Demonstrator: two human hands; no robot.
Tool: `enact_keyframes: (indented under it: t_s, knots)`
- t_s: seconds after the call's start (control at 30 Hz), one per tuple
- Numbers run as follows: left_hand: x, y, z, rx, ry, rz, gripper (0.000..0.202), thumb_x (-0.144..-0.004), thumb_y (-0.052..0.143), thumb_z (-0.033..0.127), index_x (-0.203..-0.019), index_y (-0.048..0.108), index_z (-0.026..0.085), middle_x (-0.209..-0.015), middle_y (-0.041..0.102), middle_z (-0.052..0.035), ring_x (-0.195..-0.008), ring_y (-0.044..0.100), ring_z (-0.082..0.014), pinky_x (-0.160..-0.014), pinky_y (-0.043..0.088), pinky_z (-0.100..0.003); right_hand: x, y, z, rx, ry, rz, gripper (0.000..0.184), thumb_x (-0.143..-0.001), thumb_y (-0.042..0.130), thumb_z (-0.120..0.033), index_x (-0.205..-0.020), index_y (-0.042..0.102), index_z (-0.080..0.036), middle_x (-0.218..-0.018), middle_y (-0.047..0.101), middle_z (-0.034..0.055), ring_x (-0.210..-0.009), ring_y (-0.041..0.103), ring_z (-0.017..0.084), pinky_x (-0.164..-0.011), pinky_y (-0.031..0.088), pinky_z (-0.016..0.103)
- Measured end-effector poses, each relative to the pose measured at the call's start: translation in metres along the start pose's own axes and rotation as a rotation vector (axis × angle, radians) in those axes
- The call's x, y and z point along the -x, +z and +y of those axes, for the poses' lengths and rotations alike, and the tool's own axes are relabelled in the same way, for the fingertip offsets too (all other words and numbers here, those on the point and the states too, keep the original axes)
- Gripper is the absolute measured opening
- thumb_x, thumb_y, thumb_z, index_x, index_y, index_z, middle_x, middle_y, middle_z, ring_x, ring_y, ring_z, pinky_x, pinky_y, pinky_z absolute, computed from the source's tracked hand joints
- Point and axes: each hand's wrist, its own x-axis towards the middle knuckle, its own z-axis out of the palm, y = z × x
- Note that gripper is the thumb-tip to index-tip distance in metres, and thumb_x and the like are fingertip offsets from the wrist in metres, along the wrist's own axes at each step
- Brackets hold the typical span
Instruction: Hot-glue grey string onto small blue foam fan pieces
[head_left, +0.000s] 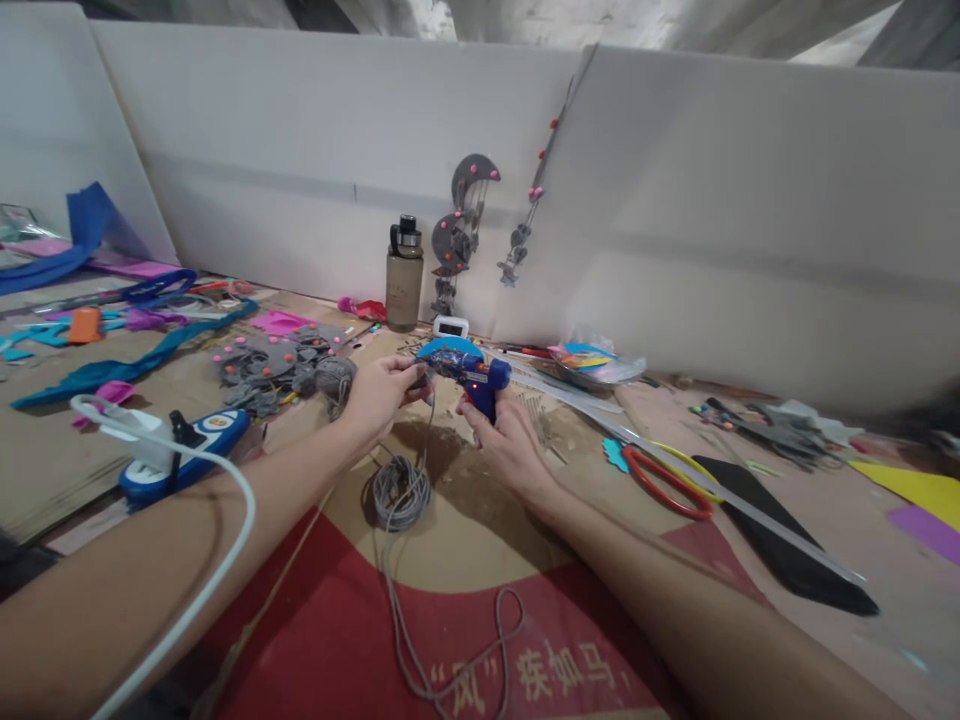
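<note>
My right hand (pixel 511 436) is wrapped round the handle of a blue hot glue gun (pixel 484 378), whose nozzle points left. Facing that nozzle, my left hand (pixel 377 392) pinches a small dark grey piece (pixel 421 380), largely covered by the fingers. Grey cord hangs below the left fingertips towards a coiled bundle of grey cord (pixel 401 494) on the cardboard. Whether the nozzle touches the grey piece, I cannot tell. A ball of grey yarn (pixel 335 378) lies just behind my left wrist, beside a pile of grey felt shapes with pink dots (pixel 262 360).
A blue power strip (pixel 217 432) with a white cable stands at left. Scissors with red and yellow handles (pixel 667 482) and a black flat slab (pixel 795 550) lie at right. Behind are a bottle (pixel 403 280), a small digital clock (pixel 451 327) and grey hanging decorations (pixel 454 240) against a white panel.
</note>
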Motion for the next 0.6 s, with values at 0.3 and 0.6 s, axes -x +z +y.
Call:
enact_keyframes:
  t_s: [0.3,0.6]
  knots:
    - [-0.0005,-0.0015,-0.0022,-0.014,0.008,-0.021,0.012,-0.066,0.07,0.015,-0.07,0.062,0.009,-0.069,0.066,-0.0065,-0.06,0.065,-0.0142,-0.062,0.055,-0.029,0.0012,-0.0013,-0.0025,0.0,-0.013,0.003,0.035,-0.085,0.043,-0.042,-0.105,0.053,-0.016,-0.08,0.062,0.0048,-0.07,0.056,0.017,-0.064,0.04,0.027]
    - [-0.0017,-0.0013,-0.0016,0.008,0.024,0.001,0.012,-0.066,0.069,0.015,-0.07,0.06,0.008,-0.072,0.067,-0.009,-0.063,0.065,-0.0149,-0.066,0.055,-0.032,0.0015,-0.0008,0.0008,0.002,0.001,0.014,0.035,-0.085,0.042,-0.043,-0.105,0.052,-0.016,-0.078,0.062,0.0041,-0.069,0.055,0.017,-0.062,0.039,0.027]
